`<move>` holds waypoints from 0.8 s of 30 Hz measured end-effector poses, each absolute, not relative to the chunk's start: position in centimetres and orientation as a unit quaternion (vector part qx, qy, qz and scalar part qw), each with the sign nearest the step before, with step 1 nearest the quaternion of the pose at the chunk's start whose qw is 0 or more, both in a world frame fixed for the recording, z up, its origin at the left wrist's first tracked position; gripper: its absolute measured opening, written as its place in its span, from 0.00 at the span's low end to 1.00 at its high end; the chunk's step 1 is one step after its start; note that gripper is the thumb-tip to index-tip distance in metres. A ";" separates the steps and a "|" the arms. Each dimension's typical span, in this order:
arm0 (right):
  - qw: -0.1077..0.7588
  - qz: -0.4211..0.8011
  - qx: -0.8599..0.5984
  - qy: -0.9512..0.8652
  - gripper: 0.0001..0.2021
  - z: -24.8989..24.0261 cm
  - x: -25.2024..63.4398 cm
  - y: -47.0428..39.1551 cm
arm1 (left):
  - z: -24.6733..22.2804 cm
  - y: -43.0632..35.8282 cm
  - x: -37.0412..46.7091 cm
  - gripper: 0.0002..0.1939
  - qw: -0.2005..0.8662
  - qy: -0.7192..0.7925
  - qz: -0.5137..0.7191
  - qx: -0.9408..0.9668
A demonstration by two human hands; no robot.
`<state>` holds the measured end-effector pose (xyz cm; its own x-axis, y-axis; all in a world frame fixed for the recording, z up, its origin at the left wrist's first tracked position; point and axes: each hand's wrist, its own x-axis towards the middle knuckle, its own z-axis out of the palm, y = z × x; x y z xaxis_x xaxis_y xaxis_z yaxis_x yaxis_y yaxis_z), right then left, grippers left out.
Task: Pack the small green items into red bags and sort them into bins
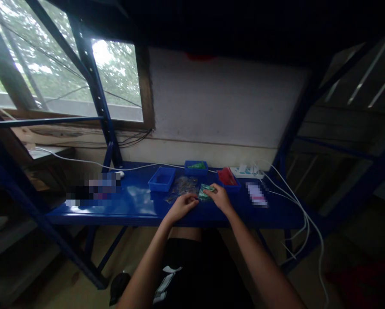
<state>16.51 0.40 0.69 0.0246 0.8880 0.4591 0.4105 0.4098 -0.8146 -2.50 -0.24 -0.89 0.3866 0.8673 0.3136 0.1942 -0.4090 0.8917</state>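
My right hand (221,198) pinches a small green packet (205,192) by its upper right side, just above the blue shelf top. Close to the packet's lower left corner, my left hand (182,207) has its fingers curled together; whatever may be between them is too small to make out. A loose pile of clear plastic bags (185,185) lies directly beyond my left hand. Behind the pile stands a blue tray with green packets (196,165) in it. To the right, red packets (225,176) fill another blue tray (236,188).
Left of the bags is a third blue tray (162,185). A white power strip (246,173) with plugs lies at the back right, its white cables (297,201) hanging over the edge. Blurred items lie at both sides. Blue uprights (97,92) frame the shelf (137,210).
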 end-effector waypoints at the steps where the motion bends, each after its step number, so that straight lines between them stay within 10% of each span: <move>1: 0.530 0.276 -0.480 -0.642 0.16 -0.1 16.1 0.1 | -0.9 -0.3 -2.5 0.17 0.413 0.357 0.412 0.730; 24: 0.490 0.476 -0.399 -0.611 0.12 -1.9 15.5 -1.1 | -1.4 -0.1 -2.6 0.24 0.388 0.361 0.388 0.754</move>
